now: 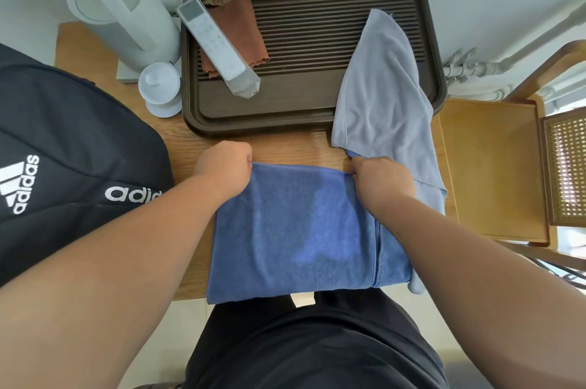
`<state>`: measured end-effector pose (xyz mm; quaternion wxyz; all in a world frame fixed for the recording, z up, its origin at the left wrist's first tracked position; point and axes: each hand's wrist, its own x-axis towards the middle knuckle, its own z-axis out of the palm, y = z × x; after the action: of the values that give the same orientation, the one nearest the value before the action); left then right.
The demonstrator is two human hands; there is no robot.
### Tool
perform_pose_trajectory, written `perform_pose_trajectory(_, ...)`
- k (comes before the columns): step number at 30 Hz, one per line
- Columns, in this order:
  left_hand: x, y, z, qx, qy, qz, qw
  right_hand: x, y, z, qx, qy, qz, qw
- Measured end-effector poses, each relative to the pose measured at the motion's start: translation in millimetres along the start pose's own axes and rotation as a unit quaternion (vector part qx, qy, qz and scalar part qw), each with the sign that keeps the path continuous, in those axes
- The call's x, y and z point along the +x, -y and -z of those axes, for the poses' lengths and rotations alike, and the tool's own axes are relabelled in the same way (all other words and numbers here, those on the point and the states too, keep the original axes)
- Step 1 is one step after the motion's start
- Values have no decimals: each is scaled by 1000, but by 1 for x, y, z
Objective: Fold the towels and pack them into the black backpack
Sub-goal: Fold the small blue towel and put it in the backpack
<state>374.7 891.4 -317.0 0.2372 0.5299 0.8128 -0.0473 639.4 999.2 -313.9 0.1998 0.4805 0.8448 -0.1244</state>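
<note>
Gripped the folded blue towel (295,230) at its far edge with both hands: left hand (223,166) curled around the left corner, right hand (380,177) pinching the right corner, held well apart with the hem stretched straight between them. Had it flat on the wooden table (285,147), spread from the hands back toward the body, near edge hanging over the table's lip. Had a pale grey towel (387,97) draped just beyond and outward of the right hand, half on the dark slatted tray (317,124), lower part running behind the right wrist. Had the black backpack (63,151) outward of the left hand, beside that forearm. Had a white remote (212,36) over a brown cloth (247,30) beyond the left hand, with a white lidded cup (159,84) and kettle (126,8) farther left.
</note>
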Motion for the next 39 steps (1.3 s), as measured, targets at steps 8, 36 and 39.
perform_pose_trajectory(8, -12, 0, -9, 61, -33, -58, 996, -9, 5, -3, -59, -26, 43, 997)
perform_pose_trajectory(36, -28, 3, 37, 51, -30, -48, 997, 13, 0, 49, -30, -70, 100, 992)
perform_pose_trajectory(39, -23, 3, 56, 91, -115, -39, 988, 26, 1, 71, -28, -136, 96, 986)
